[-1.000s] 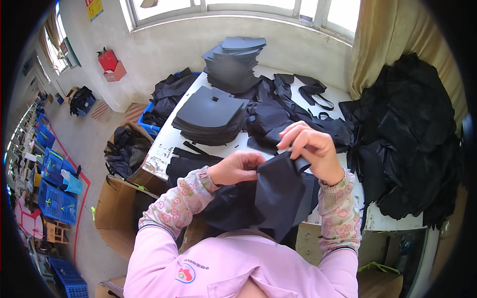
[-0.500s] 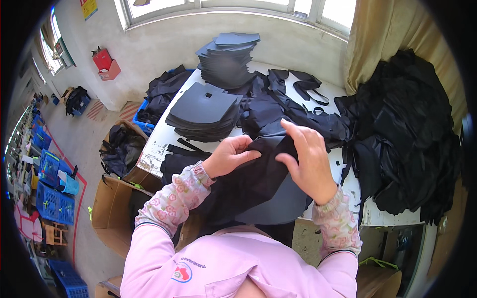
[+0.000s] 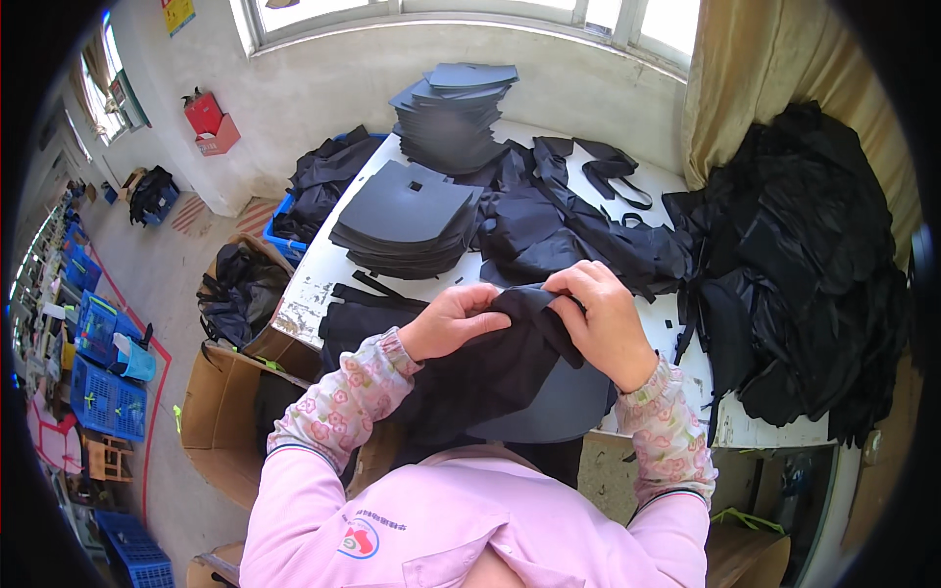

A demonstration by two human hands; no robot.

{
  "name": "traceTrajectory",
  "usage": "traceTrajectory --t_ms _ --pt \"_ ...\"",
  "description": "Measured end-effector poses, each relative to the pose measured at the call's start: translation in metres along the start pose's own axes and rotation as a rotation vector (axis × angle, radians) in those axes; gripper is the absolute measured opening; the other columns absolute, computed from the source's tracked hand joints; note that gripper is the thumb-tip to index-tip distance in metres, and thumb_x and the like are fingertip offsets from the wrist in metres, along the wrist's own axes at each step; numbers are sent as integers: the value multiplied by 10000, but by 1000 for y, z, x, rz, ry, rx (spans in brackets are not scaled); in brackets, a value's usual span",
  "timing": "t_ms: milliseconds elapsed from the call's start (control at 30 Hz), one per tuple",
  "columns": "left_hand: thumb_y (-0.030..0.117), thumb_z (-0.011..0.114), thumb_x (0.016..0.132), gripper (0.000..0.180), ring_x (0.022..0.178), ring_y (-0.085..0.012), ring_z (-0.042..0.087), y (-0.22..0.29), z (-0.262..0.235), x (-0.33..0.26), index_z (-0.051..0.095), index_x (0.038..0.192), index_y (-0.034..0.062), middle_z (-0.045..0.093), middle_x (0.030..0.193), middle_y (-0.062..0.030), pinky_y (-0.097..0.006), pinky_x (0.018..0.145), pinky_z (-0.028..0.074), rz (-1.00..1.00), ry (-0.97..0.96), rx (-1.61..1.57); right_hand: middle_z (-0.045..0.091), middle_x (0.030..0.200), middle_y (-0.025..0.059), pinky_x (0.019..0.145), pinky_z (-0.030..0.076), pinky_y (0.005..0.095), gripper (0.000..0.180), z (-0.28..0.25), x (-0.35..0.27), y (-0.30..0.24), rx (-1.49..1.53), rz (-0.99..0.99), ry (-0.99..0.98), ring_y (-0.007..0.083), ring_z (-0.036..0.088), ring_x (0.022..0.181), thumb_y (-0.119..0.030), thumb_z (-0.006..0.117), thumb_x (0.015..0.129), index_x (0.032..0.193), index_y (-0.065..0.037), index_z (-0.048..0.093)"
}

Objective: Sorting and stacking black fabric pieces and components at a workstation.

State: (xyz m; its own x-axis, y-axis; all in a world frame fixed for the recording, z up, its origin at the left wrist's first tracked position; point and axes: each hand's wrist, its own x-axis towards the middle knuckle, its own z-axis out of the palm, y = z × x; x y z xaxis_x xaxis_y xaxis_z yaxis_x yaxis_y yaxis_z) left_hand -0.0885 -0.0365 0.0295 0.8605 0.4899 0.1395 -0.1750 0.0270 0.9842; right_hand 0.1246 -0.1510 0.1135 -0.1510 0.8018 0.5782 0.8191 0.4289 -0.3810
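A piece of black fabric (image 3: 490, 377) is stretched between both hands at the table's near edge. My left hand (image 3: 453, 321) pinches its upper edge between thumb and fingers. On the other side, my right hand (image 3: 606, 321) grips a folded part of the same edge, its fingertips curled over the cloth. Below my right hand, a dark grey curved sheet (image 3: 554, 404) shows beside and partly under the fabric; how far it reaches beneath is hidden. More black fabric (image 3: 549, 230) lies crumpled just beyond my hands.
Two stacks of dark grey sheets, a nearer stack (image 3: 404, 211) and a farther stack (image 3: 451, 122), stand on the white table (image 3: 314, 284). A large heap of black fabric (image 3: 804, 255) rises at right. An open cardboard box (image 3: 221, 402) and a blue crate (image 3: 284, 245) stand left.
My right hand has gone from loosely spread fingers to gripping the fabric's upper edge, moving slightly down and left. The edge is now folded there. My left hand keeps its pinch.
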Motion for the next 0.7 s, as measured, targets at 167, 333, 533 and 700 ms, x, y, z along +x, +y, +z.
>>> traceTrajectory --t_ms 167,333,533,700 --pt "241 827 815 679 776 -149 582 15 24 -6 465 1365 75 595 1044 -49 -265 762 496 360 229 590 635 816 105 638 525 374 138 0 6 -11 17 56 138 305 651 716 -79 704 823 949 -53 652" --pt "150 796 795 540 767 -284 646 3 35 -12 553 1275 106 645 991 -123 -353 708 541 276 369 769 620 773 77 549 507 368 115 -8 12 -34 -175 -1 99 291 638 627 -153 725 834 896 -90 652" --pt "-52 701 783 253 778 -192 651 -1 -22 -58 670 1023 19 674 906 -91 -290 708 519 124 481 894 608 732 75 535 484 367 174 -38 -7 -21 -173 -1 -73 287 629 619 -223 750 827 845 -90 640" --pt "-42 676 784 236 882 -256 689 14 -79 -139 704 1010 23 703 953 -119 -328 787 541 -73 426 994 668 753 106 583 500 318 162 -49 -49 -8 179 129 -428 283 649 627 -129 782 794 834 -34 657"
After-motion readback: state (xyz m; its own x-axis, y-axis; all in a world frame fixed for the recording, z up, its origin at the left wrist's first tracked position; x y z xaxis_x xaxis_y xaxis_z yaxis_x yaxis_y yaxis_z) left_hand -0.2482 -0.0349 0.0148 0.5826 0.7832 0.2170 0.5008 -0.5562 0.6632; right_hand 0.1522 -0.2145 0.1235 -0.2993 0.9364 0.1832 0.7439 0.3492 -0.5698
